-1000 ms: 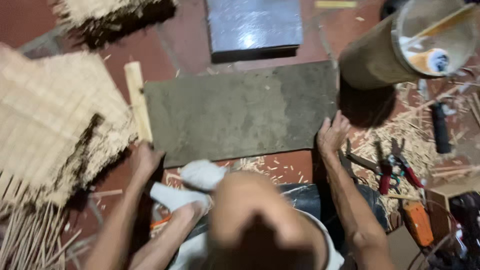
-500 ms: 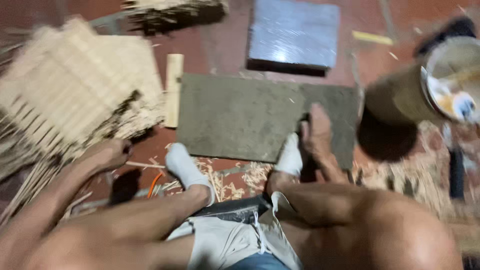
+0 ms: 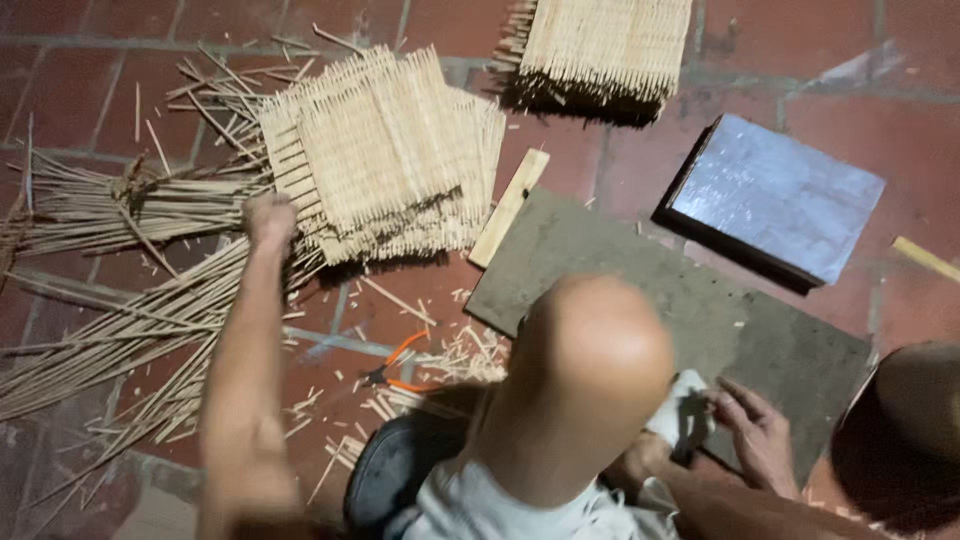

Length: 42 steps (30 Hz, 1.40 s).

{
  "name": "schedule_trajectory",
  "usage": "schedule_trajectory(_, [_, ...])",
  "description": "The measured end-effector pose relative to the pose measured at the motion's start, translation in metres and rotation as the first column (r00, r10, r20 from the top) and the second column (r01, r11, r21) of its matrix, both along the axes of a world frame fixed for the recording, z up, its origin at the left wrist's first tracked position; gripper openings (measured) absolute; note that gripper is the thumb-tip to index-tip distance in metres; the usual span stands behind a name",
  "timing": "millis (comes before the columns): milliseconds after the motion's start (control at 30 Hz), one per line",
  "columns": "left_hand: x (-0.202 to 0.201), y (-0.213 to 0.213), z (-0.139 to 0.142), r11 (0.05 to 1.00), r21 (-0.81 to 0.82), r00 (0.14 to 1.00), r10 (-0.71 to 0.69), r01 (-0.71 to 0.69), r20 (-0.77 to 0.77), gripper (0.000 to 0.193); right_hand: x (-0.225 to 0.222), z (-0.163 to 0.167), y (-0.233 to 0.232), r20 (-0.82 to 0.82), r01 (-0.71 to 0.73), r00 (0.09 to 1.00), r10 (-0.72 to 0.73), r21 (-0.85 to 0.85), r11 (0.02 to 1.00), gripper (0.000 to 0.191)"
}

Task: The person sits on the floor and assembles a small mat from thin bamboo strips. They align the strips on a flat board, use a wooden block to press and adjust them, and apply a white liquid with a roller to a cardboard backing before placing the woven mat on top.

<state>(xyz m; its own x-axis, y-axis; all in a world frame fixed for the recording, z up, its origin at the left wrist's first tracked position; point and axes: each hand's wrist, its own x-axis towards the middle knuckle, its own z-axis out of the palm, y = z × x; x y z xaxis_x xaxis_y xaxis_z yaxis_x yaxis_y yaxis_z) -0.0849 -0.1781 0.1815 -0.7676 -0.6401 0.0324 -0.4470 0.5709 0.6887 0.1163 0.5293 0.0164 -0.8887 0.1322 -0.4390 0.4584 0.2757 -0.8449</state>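
Note:
My left hand [image 3: 270,217] reaches far out to the left and rests on the near edge of a stack of woven stick mats [image 3: 385,155], beside loose bundles of long thin sticks [image 3: 120,320]; its fingers are curled and whether it grips anything is unclear. My right hand [image 3: 755,430] lies open, fingers spread, on the near edge of a grey flat board [image 3: 620,260] next to my white-socked foot [image 3: 680,415]. My bent knee [image 3: 590,340] fills the middle of the view.
A small wooden block [image 3: 510,207] lies at the board's far left corner. A dark slab with a shiny grey top [image 3: 775,200] sits at the right. Another stack of stick mats [image 3: 600,50] lies at the top. Orange-handled pliers [image 3: 395,365] lie among stick offcuts on the red tile floor.
The view has swung left. My left hand has stretched out from near my foot to the stack of woven mats. My right hand stays on the board's near edge.

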Motion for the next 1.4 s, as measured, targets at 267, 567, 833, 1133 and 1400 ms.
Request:
schedule_trajectory(267, [-0.045, 0.019, -0.019, 0.96, 0.183, 0.976, 0.219, -0.211, -0.021, 0.038, 0.067, -0.013, 0.022, 0.261, 0.162, 0.965, -0.033, -0.492, 0.856, 0.052])
schedule_trajectory(567, [-0.054, 0.015, -0.035, 0.966, 0.017, 0.966, 0.259, -0.26, 0.012, 0.022, 0.003, -0.001, -0.032, 0.17, 0.057, 0.986, 0.0, -0.334, 0.941, 0.046])
schedule_trajectory(833, [-0.045, 0.019, -0.038, 0.979, -0.074, 0.979, 0.196, -0.192, 0.053, 0.037, -0.213, 0.089, -0.208, -0.128, -0.452, 0.89, 0.438, -0.104, 0.886, 0.043])
schedule_trajectory(1133, [-0.043, 0.037, -0.001, 0.947, 0.152, 0.959, 0.273, -0.282, 0.077, 0.031, -0.356, 0.156, -0.4, -0.336, -0.588, 0.796, 0.503, -0.234, 0.775, 0.068])
schedule_trajectory(1400, [-0.05, 0.01, -0.007, 0.867, 0.474, 0.917, 0.302, -0.151, -0.261, 0.027, -0.362, 0.134, -0.395, -0.365, -0.399, 0.911, 0.194, -0.653, 0.643, 0.035])
